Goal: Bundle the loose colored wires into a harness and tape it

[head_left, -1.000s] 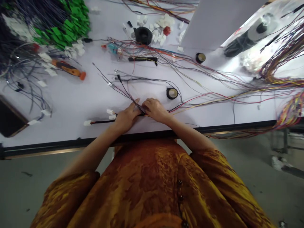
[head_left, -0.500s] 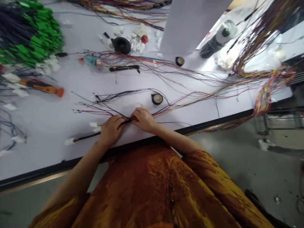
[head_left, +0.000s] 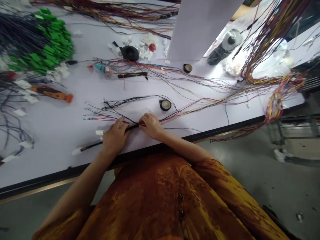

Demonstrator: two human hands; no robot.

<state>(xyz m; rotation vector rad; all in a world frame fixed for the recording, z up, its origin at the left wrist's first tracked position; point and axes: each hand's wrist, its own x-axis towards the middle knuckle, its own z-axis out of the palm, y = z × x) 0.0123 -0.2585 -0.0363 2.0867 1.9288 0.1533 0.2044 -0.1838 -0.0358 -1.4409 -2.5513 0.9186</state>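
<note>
Across the white tabletop (head_left: 62, 150), wires and small parts are lying scattered. Toward the far left, a heap of dark wires (head_left: 20, 33) is ending in green tags (head_left: 51, 55), and an orange and black tool (head_left: 50, 92) is lying nearer the person. Just beyond the right hand (head_left: 151, 126), a roll of black tape (head_left: 165, 105) is sitting beside a looping dark wire, while a second roll (head_left: 187, 68) and a black spool (head_left: 130, 53) are resting farther back. Loose red wires (head_left: 103, 117) are fanning out just past the left hand (head_left: 115, 136).

The wire bundle (head_left: 133, 127) is lying near the front edge, passing under both hands. Between them it is looking black and wrapped; leftward it is ending in a white plug (head_left: 77, 151), and rightward it is spreading into coloured strands. The left hand is gripping it between thumb and fingers; the right is pinching it with bunched fingertips, its thumb mostly hidden.

A pale panel (head_left: 195, 30) is rising at the back, coloured wires (head_left: 273, 96) are hanging over the edge at the right, and grey floor (head_left: 225, 163) is showing below.
</note>
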